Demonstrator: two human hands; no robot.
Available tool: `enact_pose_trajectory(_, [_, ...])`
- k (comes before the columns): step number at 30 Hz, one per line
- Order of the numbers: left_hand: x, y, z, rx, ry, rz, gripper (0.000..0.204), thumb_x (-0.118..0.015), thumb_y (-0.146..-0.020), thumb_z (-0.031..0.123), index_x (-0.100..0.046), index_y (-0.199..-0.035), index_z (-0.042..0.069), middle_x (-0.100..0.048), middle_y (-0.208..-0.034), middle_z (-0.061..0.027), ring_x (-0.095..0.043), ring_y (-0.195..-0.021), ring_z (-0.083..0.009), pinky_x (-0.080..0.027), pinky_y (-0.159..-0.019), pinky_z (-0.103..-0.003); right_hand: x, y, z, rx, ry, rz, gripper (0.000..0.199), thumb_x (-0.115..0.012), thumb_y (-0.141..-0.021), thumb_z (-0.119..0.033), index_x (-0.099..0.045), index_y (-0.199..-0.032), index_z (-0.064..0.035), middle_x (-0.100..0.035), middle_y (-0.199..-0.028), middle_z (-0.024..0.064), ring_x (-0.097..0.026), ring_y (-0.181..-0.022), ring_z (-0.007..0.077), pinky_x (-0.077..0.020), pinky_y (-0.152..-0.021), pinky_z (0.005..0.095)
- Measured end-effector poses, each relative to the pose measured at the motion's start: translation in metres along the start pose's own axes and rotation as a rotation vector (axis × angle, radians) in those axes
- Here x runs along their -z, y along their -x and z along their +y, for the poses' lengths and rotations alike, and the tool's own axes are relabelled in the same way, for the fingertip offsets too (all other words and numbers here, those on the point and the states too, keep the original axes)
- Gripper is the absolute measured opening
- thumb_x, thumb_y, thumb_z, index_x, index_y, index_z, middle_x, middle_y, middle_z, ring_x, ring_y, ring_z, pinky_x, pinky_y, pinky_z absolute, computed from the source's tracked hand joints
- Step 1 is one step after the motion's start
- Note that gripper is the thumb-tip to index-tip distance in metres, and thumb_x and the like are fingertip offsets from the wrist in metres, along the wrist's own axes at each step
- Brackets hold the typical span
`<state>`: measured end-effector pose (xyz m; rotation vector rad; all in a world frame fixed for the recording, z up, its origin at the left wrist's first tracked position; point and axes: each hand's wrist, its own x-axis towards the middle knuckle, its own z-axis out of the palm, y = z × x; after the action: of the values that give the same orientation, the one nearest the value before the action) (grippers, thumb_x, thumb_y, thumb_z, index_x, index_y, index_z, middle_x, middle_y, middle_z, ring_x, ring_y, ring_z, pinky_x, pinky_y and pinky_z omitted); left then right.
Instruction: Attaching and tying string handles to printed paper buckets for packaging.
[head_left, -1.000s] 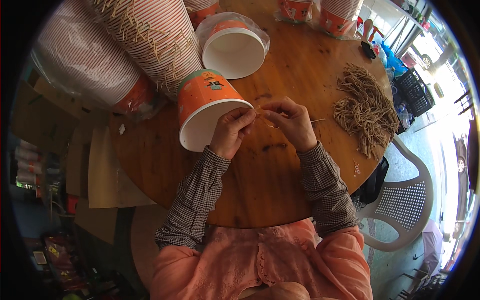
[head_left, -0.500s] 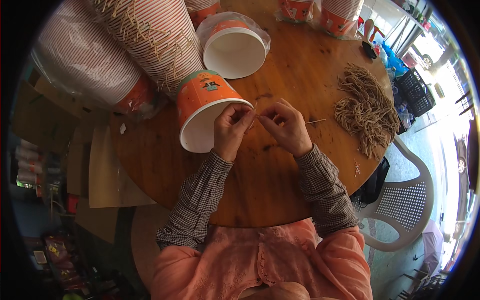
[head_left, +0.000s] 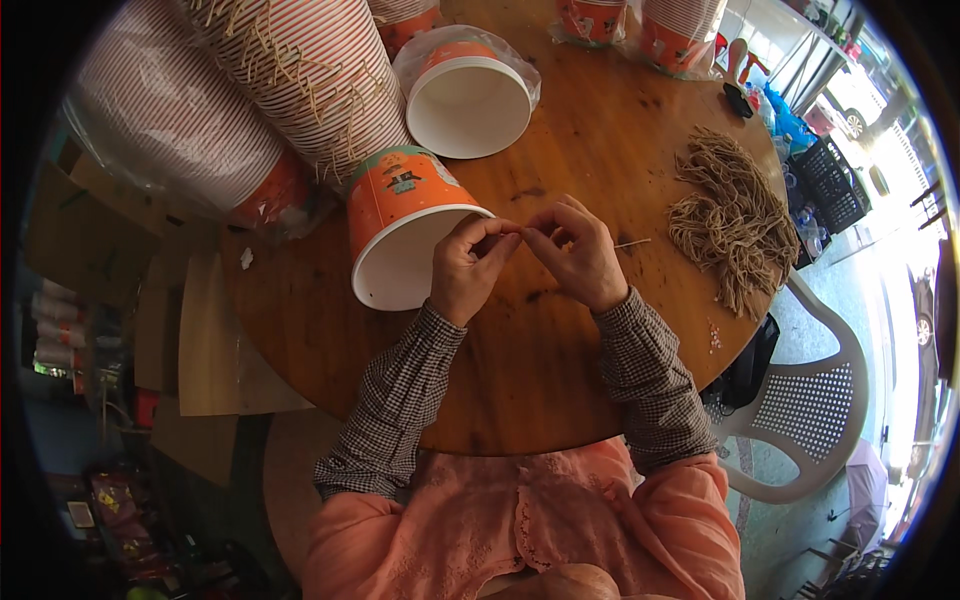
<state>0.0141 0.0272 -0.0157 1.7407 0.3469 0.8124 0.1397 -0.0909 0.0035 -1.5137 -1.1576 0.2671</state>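
1. Wooden and round, the tabletop [head_left: 560, 400] carries all items described below; its near edge is met by both forearms in checked sleeves.
2. An orange paper bucket [head_left: 405, 235] is laid on its side left of the tabletop's centre, with its white open mouth turned toward the near edge.
3. The left hand [head_left: 468, 268] is held just beside the bucket's rim, over the middle of the tabletop. Its fingers are curled in and its thumb and forefinger are pinched together on a thin string [head_left: 560, 240].
4. The right hand [head_left: 578, 255] is held close to the left hand, fingertips almost meeting. It is likewise nearly closed, with the fingertips pinched on the same string.
5. The string is stretched between the two pinches; a short pale end is seen projecting to the right of the right hand, just above the wood.
6. A heap of tan strings [head_left: 730, 220] is placed near the right edge of the tabletop, well apart from the hands.
7. A second bucket [head_left: 468, 95], wrapped in clear plastic, is laid on its side toward the far edge, mouth facing the viewer.
8. Long nested stacks of striped buckets [head_left: 250, 90] are laid across the far left edge, with string loops visible along one stack.
9. A white plastic chair [head_left: 810, 400] is placed off the right edge.
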Motion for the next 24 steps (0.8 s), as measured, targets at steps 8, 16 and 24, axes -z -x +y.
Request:
enact_pose_trajectory(8, [-0.007,0.002,0.006,-0.135,-0.161,0.135,0.009,-0.068,-0.087,0.003,-0.067,-0.095,0.0,-0.064,-0.08,-0.0018,-0.057,-0.067,-0.0059,-0.048,-0.059,-0.021,-0.006,0.003,-0.009,-0.009,0.055,-0.042,0.011,-0.066,-0.082,-0.008,-0.061,-0.088,-0.0001,-0.059,-0.087,0.0077,-0.062,-0.075,0.0179,-0.0515,-0.061,0.0287])
enact_pose_trajectory(16, [-0.011,0.006,0.01,-0.068,-0.079,0.162,0.008,-0.066,-0.089,0.005,-0.065,-0.094,-0.001,-0.061,-0.078,0.0,-0.054,-0.065,-0.0038,-0.044,-0.056,-0.02,-0.013,0.004,-0.012,-0.011,0.079,0.098,0.01,-0.065,-0.081,-0.005,-0.06,-0.088,-0.0009,-0.058,-0.089,0.0084,-0.062,-0.076,0.0203,-0.0523,-0.061,0.0299])
enact_pose_trajectory(24, [0.008,-0.001,0.012,0.237,0.105,-0.087,0.017,-0.066,-0.091,0.012,-0.066,-0.097,-0.003,-0.064,-0.08,0.0013,-0.054,-0.071,-0.0019,-0.045,-0.063,-0.019,-0.01,0.005,-0.009,0.055,0.149,0.105,0.009,-0.065,-0.081,-0.003,-0.062,-0.089,-0.0042,-0.058,-0.093,0.0089,-0.063,-0.081,0.0224,-0.0526,-0.065,0.032])
